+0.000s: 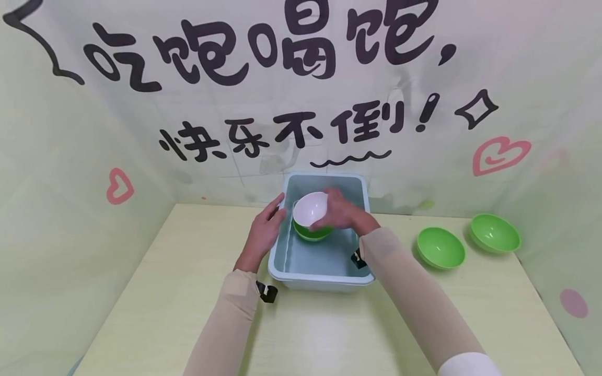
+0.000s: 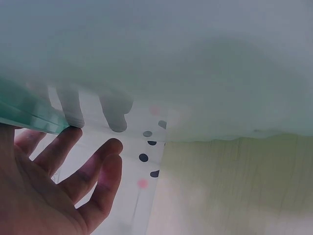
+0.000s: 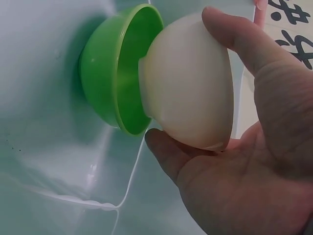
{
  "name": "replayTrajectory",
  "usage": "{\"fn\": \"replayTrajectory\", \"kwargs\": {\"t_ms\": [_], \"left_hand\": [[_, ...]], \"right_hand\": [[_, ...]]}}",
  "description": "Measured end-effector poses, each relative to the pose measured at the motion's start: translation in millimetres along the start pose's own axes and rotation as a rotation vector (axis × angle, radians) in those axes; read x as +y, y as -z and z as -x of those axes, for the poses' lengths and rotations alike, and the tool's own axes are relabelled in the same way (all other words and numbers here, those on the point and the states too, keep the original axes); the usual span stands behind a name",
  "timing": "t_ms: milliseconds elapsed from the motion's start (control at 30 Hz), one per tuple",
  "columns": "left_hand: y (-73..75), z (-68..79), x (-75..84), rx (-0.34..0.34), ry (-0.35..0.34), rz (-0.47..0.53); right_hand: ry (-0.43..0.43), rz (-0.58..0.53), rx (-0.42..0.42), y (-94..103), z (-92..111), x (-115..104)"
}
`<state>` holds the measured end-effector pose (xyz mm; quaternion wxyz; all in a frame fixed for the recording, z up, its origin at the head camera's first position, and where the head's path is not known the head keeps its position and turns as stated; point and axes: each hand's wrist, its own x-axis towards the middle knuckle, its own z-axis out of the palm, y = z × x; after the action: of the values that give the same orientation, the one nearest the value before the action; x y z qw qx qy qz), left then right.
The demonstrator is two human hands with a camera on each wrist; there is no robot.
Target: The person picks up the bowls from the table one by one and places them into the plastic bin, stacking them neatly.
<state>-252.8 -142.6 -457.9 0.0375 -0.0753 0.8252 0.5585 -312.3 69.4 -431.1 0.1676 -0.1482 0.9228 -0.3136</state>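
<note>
My right hand (image 1: 339,210) grips a white bowl (image 1: 309,209) by its side, thumb and fingers spread round the wall in the right wrist view. Just beneath it, inside a light blue plastic bin (image 1: 320,281), sits a green bowl (image 3: 100,68); the white bowl's foot reaches to its mouth. My left hand (image 1: 264,232) is at the bin's left side. In the left wrist view its fingers (image 2: 58,147) are loosely extended, with at least one fingertip touching the rim, and they hold nothing.
Two more green bowls (image 1: 440,248) (image 1: 495,233) stand on the pale wood table (image 1: 188,271), right of the bin. A printed cloth backdrop (image 1: 211,104) with black characters rises behind the table and along both sides.
</note>
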Motion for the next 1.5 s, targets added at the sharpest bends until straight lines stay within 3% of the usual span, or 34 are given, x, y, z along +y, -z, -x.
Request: {"fn": "replayTrajectory", "kwargs": {"t_ms": [500,933,1500], "left_hand": [[1.2,4.3,-8.6,0.000,0.002,-0.013],[0.3,5.2,-5.5,0.002,-0.013,-0.013],[0.2,3.4,-1.6,0.005,-0.032,-0.003]], "right_hand": [[-0.037,0.002,-0.075,-10.4,1,1],[0.000,-0.019,-0.157,-7.3,2,3],[-0.025,0.068,-0.198,-3.7,2,7]]}}
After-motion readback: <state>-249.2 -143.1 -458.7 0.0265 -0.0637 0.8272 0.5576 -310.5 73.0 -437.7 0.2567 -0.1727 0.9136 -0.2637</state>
